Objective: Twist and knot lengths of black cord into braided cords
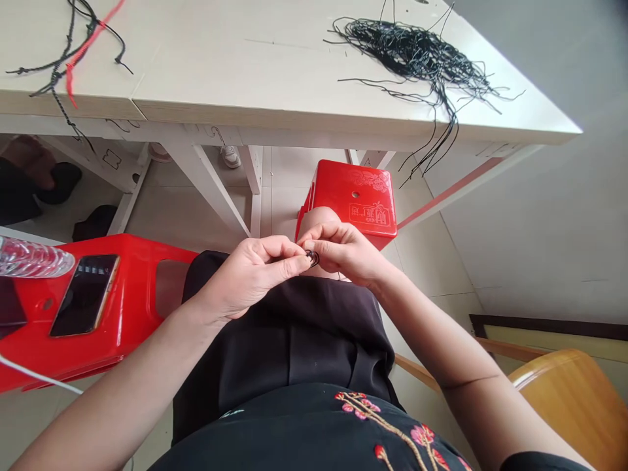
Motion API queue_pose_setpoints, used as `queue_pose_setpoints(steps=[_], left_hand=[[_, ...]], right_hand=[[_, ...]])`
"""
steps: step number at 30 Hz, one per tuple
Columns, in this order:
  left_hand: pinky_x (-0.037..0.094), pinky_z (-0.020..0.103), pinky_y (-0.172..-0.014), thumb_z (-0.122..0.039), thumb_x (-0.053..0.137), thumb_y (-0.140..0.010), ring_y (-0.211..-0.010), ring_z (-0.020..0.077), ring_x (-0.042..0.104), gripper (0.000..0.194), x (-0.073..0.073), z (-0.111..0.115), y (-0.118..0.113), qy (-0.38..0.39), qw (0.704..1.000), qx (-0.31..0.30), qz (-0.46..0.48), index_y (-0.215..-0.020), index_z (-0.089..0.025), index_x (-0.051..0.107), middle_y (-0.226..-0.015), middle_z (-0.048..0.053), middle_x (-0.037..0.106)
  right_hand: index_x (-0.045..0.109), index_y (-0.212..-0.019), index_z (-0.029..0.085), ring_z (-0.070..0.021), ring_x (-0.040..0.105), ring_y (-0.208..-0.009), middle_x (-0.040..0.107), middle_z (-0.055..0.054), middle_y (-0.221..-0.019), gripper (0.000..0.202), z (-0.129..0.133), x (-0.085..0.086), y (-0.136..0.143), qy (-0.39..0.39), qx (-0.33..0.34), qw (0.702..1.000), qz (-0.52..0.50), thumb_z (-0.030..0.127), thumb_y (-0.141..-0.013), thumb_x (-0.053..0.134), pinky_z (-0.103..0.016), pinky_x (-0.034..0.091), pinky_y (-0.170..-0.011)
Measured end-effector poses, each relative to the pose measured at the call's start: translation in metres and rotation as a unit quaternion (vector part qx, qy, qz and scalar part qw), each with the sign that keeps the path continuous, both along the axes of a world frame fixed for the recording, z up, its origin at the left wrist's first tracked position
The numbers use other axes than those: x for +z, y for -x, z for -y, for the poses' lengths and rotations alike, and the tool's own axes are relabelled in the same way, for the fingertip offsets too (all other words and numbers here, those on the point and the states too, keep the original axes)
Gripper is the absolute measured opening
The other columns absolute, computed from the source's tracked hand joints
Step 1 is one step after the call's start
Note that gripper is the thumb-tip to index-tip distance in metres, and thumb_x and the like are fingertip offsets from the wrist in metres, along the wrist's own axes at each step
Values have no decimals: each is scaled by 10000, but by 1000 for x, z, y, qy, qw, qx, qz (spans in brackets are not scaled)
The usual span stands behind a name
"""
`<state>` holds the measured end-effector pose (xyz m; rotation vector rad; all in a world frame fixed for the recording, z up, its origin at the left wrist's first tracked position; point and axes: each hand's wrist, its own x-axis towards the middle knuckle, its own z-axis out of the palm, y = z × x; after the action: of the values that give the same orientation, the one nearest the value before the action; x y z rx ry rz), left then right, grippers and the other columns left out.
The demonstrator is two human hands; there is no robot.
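Note:
Above my lap, my left hand point(260, 268) and my right hand point(343, 248) meet, thumbs and forefingers pinched close together. Between the fingertips is a small loop of thin black cord point(314, 258), which both hands grip. Most of the cord is hidden by the fingers, so its knotting cannot be made out. On the table beyond lies a tangled bundle of loose black cords point(422, 55), some ends hanging over the front edge. Several braided black cords point(61, 62) and a red strand point(93, 36) lie at the table's left.
The pale table point(235, 72) runs across the front. Under it stands a red stool point(353, 196). On another red stool point(137, 294) to my left are a phone point(86, 294) and a clear plastic bottle point(34, 257). A wooden chair point(569, 399) is at the right.

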<state>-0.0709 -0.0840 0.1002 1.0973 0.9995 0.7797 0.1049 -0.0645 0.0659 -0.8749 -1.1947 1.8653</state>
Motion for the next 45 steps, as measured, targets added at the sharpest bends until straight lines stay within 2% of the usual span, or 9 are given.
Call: queue_pose_setpoints(steps=[13, 20, 25, 27, 30, 33, 37, 41, 45], left_hand=[[499, 244, -644, -358, 792, -642, -636, 138, 635, 219, -20, -6, -7, 12, 993, 115, 25, -690, -157, 717, -659, 39, 697], [485, 236, -642, -298, 695, -734, -609, 119, 609, 138, -28, -3, -9, -101, 981, 157, -52, -679, -174, 671, -636, -1, 657], [422, 203, -551, -279, 690, -723, -536, 76, 508, 132, -27, -11, -11, -10, 984, 176, 30, -668, -174, 632, -570, -35, 567], [371, 180, -506, -260, 703, -709, -503, 50, 432, 128, -25, -14, -12, 18, 981, 185, 63, -659, -171, 625, -547, -55, 505], [351, 173, -496, -254, 711, -702, -503, 41, 401, 124, -24, -15, -14, 15, 977, 200, 67, -662, -167, 632, -561, -57, 495], [349, 172, -479, -264, 713, -704, -494, 43, 405, 134, -24, -13, -17, 2, 976, 209, 54, -654, -164, 638, -543, -55, 502], [359, 168, -471, -297, 729, -697, -494, 48, 427, 169, -24, -9, -21, 0, 977, 202, 66, -641, -160, 647, -525, -47, 526], [380, 159, -507, -303, 744, -697, -527, 43, 447, 166, -24, -7, -22, -3, 978, 197, 72, -662, -156, 674, -570, -38, 559], [425, 179, -568, -312, 737, -716, -592, 66, 512, 156, -29, -6, -22, -17, 983, 177, 54, -691, -167, 687, -628, -21, 603]], right_hand=[[633, -784, 172, -33, 427, -496, 646, 4, -719, 228, 15, -8, 7, 126, -46, 988, -81, 364, -718, 737, -151, 254, -406], [608, -772, 165, -28, 415, -460, 629, 10, -694, 266, 15, -15, 16, 87, -75, 991, -74, 377, -705, 754, -168, 257, -398], [636, -843, 184, -80, 534, -593, 647, -6, -763, 239, 10, -15, 14, -6, -121, 992, 20, 378, -734, 725, -236, 454, -563], [649, -910, 195, -132, 598, -787, 668, -43, -906, 209, 12, -13, 12, -107, -234, 959, 116, 346, -771, 688, -300, 497, -729], [640, -928, 214, -166, 601, -885, 666, -61, -949, 109, 21, -9, 14, -301, -370, 850, 226, 265, -834, 620, -350, 492, -812], [642, -908, 218, -162, 610, -823, 672, -55, -858, 68, 28, -8, 22, -428, -344, 790, 273, 204, -850, 608, -331, 514, -756], [659, -905, 187, -148, 626, -786, 693, -55, -852, 69, 27, -12, 31, -461, -336, 759, 313, 187, -859, 608, -299, 527, -711], [669, -856, 181, -133, 631, -739, 709, -31, -806, 57, 25, -13, 31, -432, -335, 781, 302, 169, -844, 615, -278, 513, -675], [641, -712, 183, -109, 571, -600, 651, 5, -668, 85, 24, -10, 29, -307, -311, 868, 236, 214, -791, 645, -247, 468, -558]])
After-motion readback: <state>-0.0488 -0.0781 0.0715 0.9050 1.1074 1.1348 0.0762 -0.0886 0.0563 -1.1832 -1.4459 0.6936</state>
